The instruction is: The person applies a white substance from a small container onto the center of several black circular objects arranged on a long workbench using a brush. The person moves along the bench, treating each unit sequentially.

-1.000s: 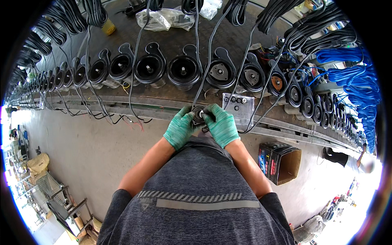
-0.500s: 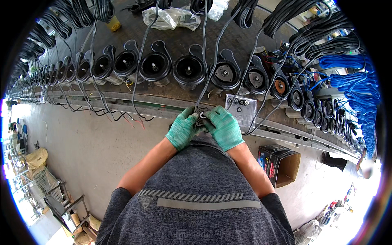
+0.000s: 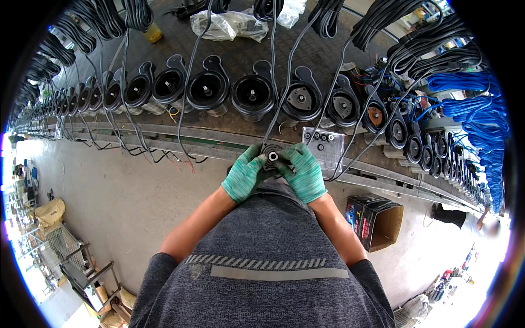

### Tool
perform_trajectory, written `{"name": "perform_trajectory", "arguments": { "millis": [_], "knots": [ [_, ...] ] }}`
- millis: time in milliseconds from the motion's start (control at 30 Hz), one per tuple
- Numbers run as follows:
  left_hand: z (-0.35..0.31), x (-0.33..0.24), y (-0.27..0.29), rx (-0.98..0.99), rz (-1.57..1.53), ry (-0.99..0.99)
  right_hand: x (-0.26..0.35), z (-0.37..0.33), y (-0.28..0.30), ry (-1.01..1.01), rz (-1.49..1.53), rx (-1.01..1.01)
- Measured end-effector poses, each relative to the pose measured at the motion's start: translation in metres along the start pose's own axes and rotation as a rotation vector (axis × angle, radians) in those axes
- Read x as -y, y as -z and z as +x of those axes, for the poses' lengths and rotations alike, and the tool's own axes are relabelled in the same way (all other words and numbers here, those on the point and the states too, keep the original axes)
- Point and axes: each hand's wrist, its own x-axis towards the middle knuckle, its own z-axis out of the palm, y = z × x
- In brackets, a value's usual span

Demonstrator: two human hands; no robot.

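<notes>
Close in front of my body, a dark round flange-like part (image 3: 268, 148) with a pale ring at its centre sits between my two green-gloved hands. My left hand (image 3: 244, 173) is closed on its left side, thumb beside the ring. My right hand (image 3: 304, 174) has its fingers bent at the part's right edge, thumb and fingertips near the ring; its lower fingers are hidden. Just right of that hand, a clear plastic box (image 3: 331, 156) with small round black pieces rests at the bench edge. Beyond, black round housings (image 3: 254, 95) stand in a row.
Black cables (image 3: 187, 76) hang from coiled bundles above the bench (image 3: 235, 49). Blue cable bundles (image 3: 476, 112) are at the right. Clear plastic bags (image 3: 232, 26) lie at the back. An open cardboard box (image 3: 377, 223) stands on the floor, with another person (image 3: 470, 221) farther right.
My right hand has shifted slightly right, its fingers drawing off the centre of the round part, so the pale ring shows more fully. My left hand stays nearly in place.
</notes>
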Motion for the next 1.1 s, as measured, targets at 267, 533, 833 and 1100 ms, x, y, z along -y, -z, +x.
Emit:
{"name": "perform_trajectory", "arguments": {
  "millis": [267, 533, 833, 1100],
  "knots": [
    [-0.003, -0.005, -0.008, -0.001, 0.094, 0.015, 0.007, -0.006, -0.002, -0.021, -0.049, -0.048],
    [-0.004, -0.002, -0.013, 0.006, 0.194, -0.073, 0.003, -0.009, -0.004, -0.513, 0.405, -0.021],
    [-0.003, -0.005, -0.005, 0.06, 1.169, -0.238, -0.009, -0.009, 0.003, -0.58, 0.848, 0.241],
    [-0.007, -0.004, -0.009, 0.06, 1.081, -0.315, -0.011, -0.01, 0.009, -0.629, 0.853, 0.314]
  ]
}}
